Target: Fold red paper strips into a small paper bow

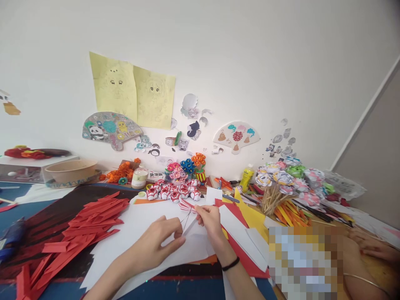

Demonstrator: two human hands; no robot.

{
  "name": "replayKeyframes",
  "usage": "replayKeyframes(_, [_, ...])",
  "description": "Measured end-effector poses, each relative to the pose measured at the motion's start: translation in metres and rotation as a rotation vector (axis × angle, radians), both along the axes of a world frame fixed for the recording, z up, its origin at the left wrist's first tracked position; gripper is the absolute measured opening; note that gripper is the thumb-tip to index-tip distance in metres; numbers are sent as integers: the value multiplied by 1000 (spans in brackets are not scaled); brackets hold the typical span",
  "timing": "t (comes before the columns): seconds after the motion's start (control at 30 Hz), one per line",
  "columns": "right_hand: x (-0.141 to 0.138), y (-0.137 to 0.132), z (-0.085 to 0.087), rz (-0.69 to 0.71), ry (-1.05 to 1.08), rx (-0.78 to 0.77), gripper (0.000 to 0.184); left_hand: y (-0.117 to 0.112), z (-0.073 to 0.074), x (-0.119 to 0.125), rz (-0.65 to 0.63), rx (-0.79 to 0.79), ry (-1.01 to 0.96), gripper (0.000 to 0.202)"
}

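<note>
My right hand (210, 221) pinches a small bundle of red-and-white folded paper (186, 206) between thumb and fingers. A thin dark thread (188, 220) runs from the bundle down toward my left hand (159, 241). The left fingers are curled, thumb near the index finger, with the thread at their tips. Both hands are above white paper sheets (125, 250). Just behind the bundle sit several red-and-white paper flowers (175, 193).
Folded red paper strips (84, 225) lie heaped at left. Yellow paper (250, 212) and red paper (259, 266) lie at right, beside paper flowers on stalks (275, 179). A yellow bottle (246, 177) and a glue jar (139, 178) stand near the wall. Another person's arm (365, 266) rests at far right.
</note>
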State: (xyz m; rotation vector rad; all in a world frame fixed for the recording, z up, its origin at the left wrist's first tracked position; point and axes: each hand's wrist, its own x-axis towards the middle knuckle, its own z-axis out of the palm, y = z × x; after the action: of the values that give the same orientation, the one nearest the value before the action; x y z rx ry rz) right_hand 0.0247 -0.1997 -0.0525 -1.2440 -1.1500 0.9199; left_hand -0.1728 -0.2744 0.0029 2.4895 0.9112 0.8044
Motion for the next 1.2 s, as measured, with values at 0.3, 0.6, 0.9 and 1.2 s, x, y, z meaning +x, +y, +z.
replayKeyframes(0.3, [14,2,5,-6,-20,-27,33,24,-28,-17,311,778,678,56])
replayKeyframes(0.6, [19,-5,18,246,205,-59,36,31,-31,-18,436,772,706,83])
replayKeyframes(0.9, [14,-9,19,403,497,-92,33,18,-20,1,662,794,758,86])
replayKeyframes(1.2, [18,-8,15,566,491,-235,30,22,-21,-8,589,821,642,83])
